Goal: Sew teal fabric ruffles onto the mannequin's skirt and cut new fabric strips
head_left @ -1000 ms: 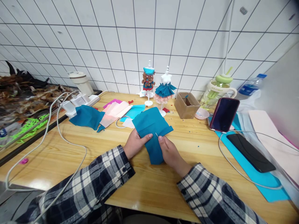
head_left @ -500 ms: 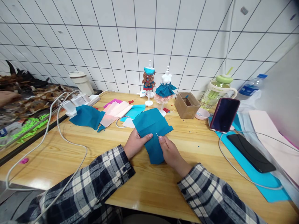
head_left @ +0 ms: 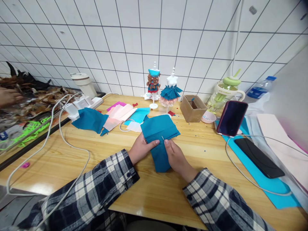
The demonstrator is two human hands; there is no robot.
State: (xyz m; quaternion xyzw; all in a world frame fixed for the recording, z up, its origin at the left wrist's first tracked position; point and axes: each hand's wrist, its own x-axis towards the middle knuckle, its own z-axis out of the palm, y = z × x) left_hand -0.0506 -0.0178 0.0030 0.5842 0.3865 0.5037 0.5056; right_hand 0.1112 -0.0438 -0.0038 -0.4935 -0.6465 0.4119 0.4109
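A teal sheet, crepe paper or cloth (head_left: pixel 160 126), is held above the table between my two hands, folded and creased across its middle. My left hand (head_left: pixel 141 148) grips its left edge, thumb on top and fingers hidden beneath. Thumb and forefinger of my right hand (head_left: pixel 175 154) are pinched together at the sheet's right side. From that pinch sticks out a thin pale needle-like sliver (head_left: pixel 163 138), lying over the teal surface; its exact kind is too small to make out. The sheet's lower part hangs down between the hands.
Two small mannequins, one in a brown, red and blue outfit (head_left: pixel 153 81), one in a teal skirt (head_left: pixel 170 92), stand behind. Nearby are a cardboard box (head_left: pixel 193 108), coloured sheets (head_left: pixel 120 114), a phone (head_left: pixel 232 118) and white cables (head_left: pixel 88 154). Another person's hand (head_left: pixel 9 97) is at far left.
The teal sheet has moved slightly down and right, and its upper part now looks flatter and more tilted. Both hands keep their hold. The other person's hand has shifted a little.
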